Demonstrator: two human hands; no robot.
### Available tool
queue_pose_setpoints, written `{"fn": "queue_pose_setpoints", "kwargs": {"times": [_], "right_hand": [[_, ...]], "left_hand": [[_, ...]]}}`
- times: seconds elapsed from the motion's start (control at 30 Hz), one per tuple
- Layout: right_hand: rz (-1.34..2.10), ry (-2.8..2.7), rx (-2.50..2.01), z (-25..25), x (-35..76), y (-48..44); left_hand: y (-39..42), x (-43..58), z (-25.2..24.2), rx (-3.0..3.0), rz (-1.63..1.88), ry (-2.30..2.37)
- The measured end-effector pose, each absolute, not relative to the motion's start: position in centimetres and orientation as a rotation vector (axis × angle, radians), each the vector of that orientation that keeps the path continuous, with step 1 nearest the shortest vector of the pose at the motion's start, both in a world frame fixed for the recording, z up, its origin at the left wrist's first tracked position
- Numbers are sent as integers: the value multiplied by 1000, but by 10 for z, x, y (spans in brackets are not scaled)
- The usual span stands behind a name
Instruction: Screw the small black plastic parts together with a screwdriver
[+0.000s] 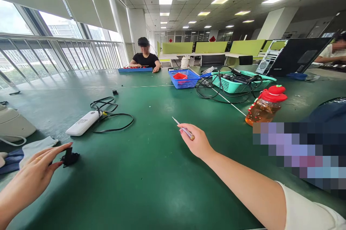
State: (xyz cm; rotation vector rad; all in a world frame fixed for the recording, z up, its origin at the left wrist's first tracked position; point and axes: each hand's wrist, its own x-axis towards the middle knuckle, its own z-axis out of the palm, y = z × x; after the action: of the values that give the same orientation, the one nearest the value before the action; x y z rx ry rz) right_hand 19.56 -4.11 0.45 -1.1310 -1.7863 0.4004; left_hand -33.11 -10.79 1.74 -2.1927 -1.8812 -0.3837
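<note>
My right hand [196, 141] is closed around a small screwdriver [188, 133] with a translucent handle. Its thin metal tip points forward and left above the green table. At the left, my left hand [40, 167] pinches a small black part [69, 158] between thumb and fingertips, low over the tabletop; its exact kind cannot be made out. Just behind that hand is a light grey and blue cloth [40, 148]. A white power bank-like block [84, 123] with a looped black cable [119, 115] lies farther forward.
A bottle with a red lid [265, 107] stands at the right, near a dark bag [328, 116]. Farther back are a blue basket [183, 83], a green basket [232, 86] of cables and a computer case [294, 57]. Another person [146, 57] sits across the table [162, 186].
</note>
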Motion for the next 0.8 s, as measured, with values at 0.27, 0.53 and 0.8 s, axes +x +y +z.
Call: {"fn": "queue_pose_setpoints", "kwargs": {"times": [0.27,0.53,0.8], "right_hand": [[384,-1789,-1110,2,196,-40],[380,-1789,-1100,5,195,-41],[410,-1779,-1111,5,195,-41]], "left_hand": [[-99,-324,15,-2260,-389,-1918],[-91,-333,8,-2299,-358,-1972],[-79,-312,33,-2094,-101,-2094]]}}
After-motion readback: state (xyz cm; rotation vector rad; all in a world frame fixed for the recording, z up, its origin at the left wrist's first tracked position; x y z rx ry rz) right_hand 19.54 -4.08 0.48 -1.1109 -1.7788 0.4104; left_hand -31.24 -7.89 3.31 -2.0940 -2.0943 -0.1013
